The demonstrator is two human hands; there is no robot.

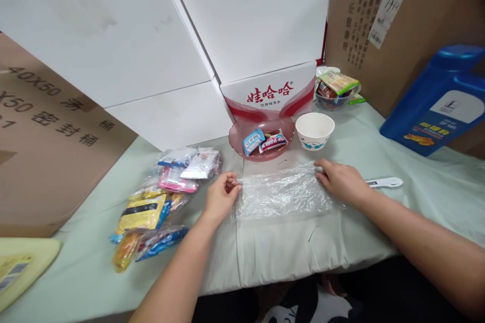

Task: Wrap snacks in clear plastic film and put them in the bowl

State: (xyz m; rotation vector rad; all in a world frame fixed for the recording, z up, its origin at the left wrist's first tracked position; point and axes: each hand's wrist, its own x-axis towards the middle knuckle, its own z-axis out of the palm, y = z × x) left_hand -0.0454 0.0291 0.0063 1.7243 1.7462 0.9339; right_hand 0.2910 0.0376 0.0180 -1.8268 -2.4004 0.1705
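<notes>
A clear plastic bag [282, 194] lies stretched flat on the cloth in front of me. At its left edge, my left hand [223, 194] pinches the film between thumb and fingers. My right hand [337, 179] has hold of the upper right corner, its fingertips closed on the plastic. Just beyond the bag stands a pink glass bowl [237, 144] holding a blue-wrapped snack [253, 140] and a red-and-white one [273, 142]. Right of that bowl is a white paper cup [315, 133]. A white-handled utility knife [386, 182] lies partly hidden behind my right wrist.
Several packaged snacks [142, 212] are heaped on the left. A clear tub [335, 101] of snacks stands at the back right, near a blue jug [435, 106]. White cartons [253, 20] and brown boxes [45, 151] wall the back and sides. A yellow container [30, 262] sits front left.
</notes>
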